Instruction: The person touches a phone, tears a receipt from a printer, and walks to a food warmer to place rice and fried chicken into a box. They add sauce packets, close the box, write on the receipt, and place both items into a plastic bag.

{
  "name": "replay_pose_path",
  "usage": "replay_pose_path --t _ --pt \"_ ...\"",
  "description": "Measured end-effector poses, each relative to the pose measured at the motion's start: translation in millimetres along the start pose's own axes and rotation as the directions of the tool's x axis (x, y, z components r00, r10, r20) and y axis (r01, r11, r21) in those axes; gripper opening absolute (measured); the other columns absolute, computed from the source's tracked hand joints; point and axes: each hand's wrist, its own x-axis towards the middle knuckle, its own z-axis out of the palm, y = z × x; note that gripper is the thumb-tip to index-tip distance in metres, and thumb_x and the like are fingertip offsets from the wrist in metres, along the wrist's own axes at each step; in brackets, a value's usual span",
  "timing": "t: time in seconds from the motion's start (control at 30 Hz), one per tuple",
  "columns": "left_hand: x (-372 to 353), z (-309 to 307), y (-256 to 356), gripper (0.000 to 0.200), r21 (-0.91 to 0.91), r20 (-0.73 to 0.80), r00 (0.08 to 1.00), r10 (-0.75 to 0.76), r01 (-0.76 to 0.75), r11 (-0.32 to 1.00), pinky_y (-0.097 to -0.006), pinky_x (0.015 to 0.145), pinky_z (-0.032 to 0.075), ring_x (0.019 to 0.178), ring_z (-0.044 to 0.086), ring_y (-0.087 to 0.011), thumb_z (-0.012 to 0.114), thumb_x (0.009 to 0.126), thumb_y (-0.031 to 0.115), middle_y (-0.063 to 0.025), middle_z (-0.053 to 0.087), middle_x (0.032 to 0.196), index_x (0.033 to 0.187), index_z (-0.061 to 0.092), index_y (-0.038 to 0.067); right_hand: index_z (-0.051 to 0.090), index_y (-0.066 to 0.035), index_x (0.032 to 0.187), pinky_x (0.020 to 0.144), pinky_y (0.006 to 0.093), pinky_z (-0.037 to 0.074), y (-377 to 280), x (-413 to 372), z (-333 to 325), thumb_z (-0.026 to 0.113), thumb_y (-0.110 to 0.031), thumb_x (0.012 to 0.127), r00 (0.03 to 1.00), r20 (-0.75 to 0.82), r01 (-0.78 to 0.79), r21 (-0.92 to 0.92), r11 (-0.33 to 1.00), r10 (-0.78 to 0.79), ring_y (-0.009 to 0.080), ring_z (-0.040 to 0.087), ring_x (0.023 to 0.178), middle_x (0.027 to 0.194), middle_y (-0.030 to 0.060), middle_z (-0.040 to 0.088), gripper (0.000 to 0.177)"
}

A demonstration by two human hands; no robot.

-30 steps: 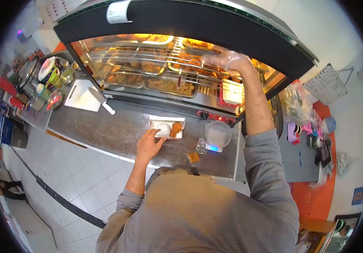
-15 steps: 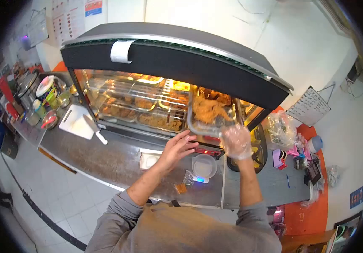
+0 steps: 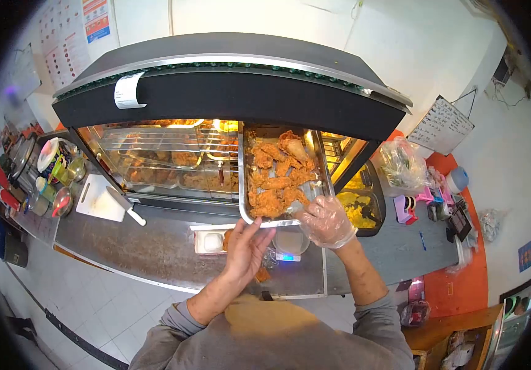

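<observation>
A metal tray (image 3: 245, 185) of fried chicken pieces (image 3: 276, 182) juts out of the front of a food warmer (image 3: 228, 80). My bare left hand (image 3: 245, 254) is at the tray's front left corner, its fingertips against the rim. Over the front right corner, my right hand (image 3: 326, 223) in a clear plastic glove grips the rim, fingers curled to the inside. Just left of my left hand lies an open white box (image 3: 207, 250) with a white rounded mound and a brown piece, partly hidden. Below the tray, a round clear tub (image 3: 290, 243) stands on a small scale (image 3: 287, 258).
On the left are a cutting board (image 3: 100, 200) and a knife (image 3: 126, 208). A black pan of yellow food (image 3: 359, 209) stands right of the warmer, near a bagged bundle (image 3: 401, 163). Wire racks (image 3: 160, 145) and more trays fill the warmer.
The tray has come farther out of the warmer toward me, showing more chicken. My left hand moved down to its rim; the gloved right hand came down and left with the corner. The view shifted slightly.
</observation>
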Motion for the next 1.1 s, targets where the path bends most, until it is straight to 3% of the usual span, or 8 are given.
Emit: replay_pose_path --t 0.13,0.27,0.57,0.67,0.73,0.9,1.03,1.1 --pt "6 -8 -3 0.010 0.016 0.003 0.998 0.055 -0.055 0.998 -0.0300 0.088 0.058 0.091 0.066 -0.0175 0.061 0.093 0.008 -0.0042 0.059 0.100 0.095 0.051 0.006 0.067 -0.009 0.095 0.063 0.0373 0.047 15 23 -27 0.072 -0.018 0.065 0.995 0.008 -0.091 0.384 0.919 0.095 0.0230 0.058 0.079 0.082 0.0024 0.058 0.032" --pt "5 -5 -1 0.010 0.049 0.033 0.996 0.083 -0.084 0.995 -0.0297 0.089 0.058 0.093 0.065 -0.0173 0.061 0.093 0.008 -0.0046 0.060 0.100 0.093 0.051 0.006 0.069 -0.009 0.095 0.073 0.0411 0.049 37 45 -16 0.073 -0.021 0.072 0.990 0.017 -0.144 0.104 0.984 0.143 0.0276 0.060 0.084 0.092 0.0093 0.061 0.026" --pt "7 -3 2 0.010 0.047 0.014 0.995 0.099 -0.099 0.994 -0.0368 0.090 0.056 0.089 0.065 -0.0188 0.061 0.093 0.004 -0.0078 0.063 0.094 0.092 0.051 0.004 0.072 -0.011 0.092 0.072 0.0411 0.050 45 73 -9 0.071 -0.020 0.071 0.968 0.250 0.000 0.054 0.999 -0.014 0.0318 0.060 0.081 0.084 0.0109 0.061 0.023" --pt "6 -2 5 0.010 0.052 0.028 0.994 0.106 -0.108 0.993 -0.0367 0.091 0.056 0.089 0.065 -0.0187 0.061 0.093 0.003 -0.0076 0.063 0.094 0.092 0.051 0.004 0.069 -0.007 0.100 0.072 0.0417 0.051 65 75 -26 0.065 -0.021 0.076 0.924 0.370 -0.213 0.281 0.936 0.100 0.0309 0.062 0.077 0.085 0.0154 0.063 0.028" --pt "6 -1 7 0.009 0.061 0.033 0.995 0.090 -0.092 0.994 -0.0366 0.091 0.056 0.090 0.065 -0.0188 0.060 0.093 0.003 -0.0073 0.062 0.095 0.092 0.051 0.004 0.067 -0.006 0.108 0.071 0.0362 0.051 66 83 -42 0.062 -0.017 0.083 0.783 0.531 -0.598 0.494 0.632 0.325 0.0223 0.060 0.067 0.079 0.0104 0.065 0.027" --pt "5 2 7 0.010 0.079 0.060 0.995 0.078 -0.082 0.994 -0.0364 0.092 0.056 0.092 0.065 -0.0190 0.059 0.093 0.003 -0.0075 0.061 0.098 0.094 0.050 0.005 0.061 -0.011 0.120 0.086 0.0308 0.049 63 90 -20 0.058 -0.014 0.095 0.869 0.469 -0.494 0.802 0.336 0.157 0.0148 0.055 0.103 0.130 0.0023 0.054 0.026" --pt "4 2 8 0.011 0.060 0.079 0.993 0.084 -0.089 0.994 -0.0367 0.093 0.055 0.094 0.064 -0.0190 0.060 0.093 0.003 -0.0082 0.061 0.101 0.097 0.050 0.005 0.061 -0.003 0.116 0.096 0.0351 0.043 64 93 -8 0.057 -0.015 0.095 0.830 0.552 -0.550 0.785 0.284 0.081 0.0175 0.055 0.107 0.117 0.0090 0.062 0.024" --pt "4 2 10 0.011 0.064 0.078 0.994 0.077 -0.082 0.995 -0.0367 0.093 0.055 0.094 0.064 -0.0191 0.060 0.093 0.003 -0.0083 0.061 0.102 0.097 0.050 0.004 0.062 -0.001 0.113 0.097 0.0359 0.045 62 100 -16 0.058 -0.011 0.091 0.853 0.518 -0.478 0.725 0.496 0.064 0.0185 0.058 0.107 0.113 0.0102 0.064 0.024"
